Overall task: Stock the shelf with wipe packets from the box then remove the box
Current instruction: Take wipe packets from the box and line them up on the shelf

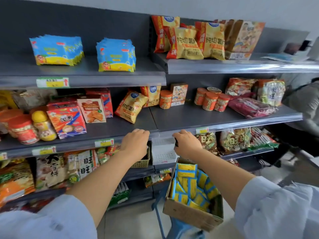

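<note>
Two stacks of blue and yellow wipe packets stand upright on the top left shelf [82, 80], one stack on the left [57, 50] and one [116, 55] further right. The open cardboard box [191, 215] sits low at the right with several more wipe packets [191, 184] in it. My left hand [136, 142] hangs in front of the middle shelf's edge, fingers loosely curled and holding nothing. My right hand [187, 144] is level with it, above the box. Its fingers curl downward out of sight, with a small dark shape by the thumb.
Snack bags [189, 40], boxes, jars and tubs [210, 100] fill the other shelves. A white plastic divider [163, 152] and a small woven basket [141, 163] sit between my hands. The box rests on a blue frame [158, 214]. A person in grey [303, 107] is at the right.
</note>
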Demonstrator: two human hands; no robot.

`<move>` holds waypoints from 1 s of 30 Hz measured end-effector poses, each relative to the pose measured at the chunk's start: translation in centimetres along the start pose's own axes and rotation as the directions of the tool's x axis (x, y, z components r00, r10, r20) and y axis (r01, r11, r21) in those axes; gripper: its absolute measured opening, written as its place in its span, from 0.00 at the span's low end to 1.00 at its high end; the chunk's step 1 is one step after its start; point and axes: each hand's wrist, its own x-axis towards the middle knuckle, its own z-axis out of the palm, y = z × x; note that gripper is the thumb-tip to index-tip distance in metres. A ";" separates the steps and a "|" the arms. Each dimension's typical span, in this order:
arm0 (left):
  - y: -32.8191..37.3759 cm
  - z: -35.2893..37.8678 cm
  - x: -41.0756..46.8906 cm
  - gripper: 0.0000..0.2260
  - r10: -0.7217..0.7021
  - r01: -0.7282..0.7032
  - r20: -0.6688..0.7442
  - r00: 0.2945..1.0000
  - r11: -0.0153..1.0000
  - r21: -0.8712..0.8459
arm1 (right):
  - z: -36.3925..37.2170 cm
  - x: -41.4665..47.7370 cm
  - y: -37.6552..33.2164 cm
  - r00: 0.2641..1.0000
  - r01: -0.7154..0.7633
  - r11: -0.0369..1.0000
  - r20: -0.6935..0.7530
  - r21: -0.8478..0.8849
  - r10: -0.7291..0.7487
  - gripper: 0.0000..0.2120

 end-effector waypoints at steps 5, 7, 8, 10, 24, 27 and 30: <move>4.9 5.1 2.1 0.18 0.019 -0.017 0.088 0.996 1.000 -0.021 | 3.5 -0.1 5.2 0.997 -0.034 0.999 0.074 0.011 0.033 0.22; 6.8 7.2 2.8 0.13 0.017 -0.012 0.118 0.993 0.999 -0.044 | 5.2 0.0 7.3 0.993 -0.039 0.999 0.110 0.023 0.037 0.21; 7.8 8.2 3.1 0.12 0.013 -0.006 0.128 0.992 0.999 -0.054 | 6.1 0.1 8.3 0.991 -0.037 0.999 0.130 0.023 0.033 0.21; 9.5 10.4 3.7 0.12 0.008 0.004 0.157 0.988 0.997 -0.075 | 7.9 0.3 10.4 0.984 -0.024 0.999 0.178 0.023 0.019 0.22; 15.4 26.6 4.3 0.11 -0.002 0.054 0.497 0.867 0.994 -0.091 | 22.9 0.6 17.9 0.870 -0.127 0.985 0.490 0.115 0.055 0.21; 15.5 30.1 4.3 0.09 -0.005 0.052 0.584 0.811 0.997 -0.064 | 26.3 0.6 18.0 0.831 -0.196 0.972 0.548 0.130 0.094 0.18; 15.5 33.4 4.2 0.08 -0.034 0.112 0.664 0.747 0.991 -0.075 | 29.7 0.8 17.9 0.784 -0.248 0.957 0.612 0.151 0.107 0.16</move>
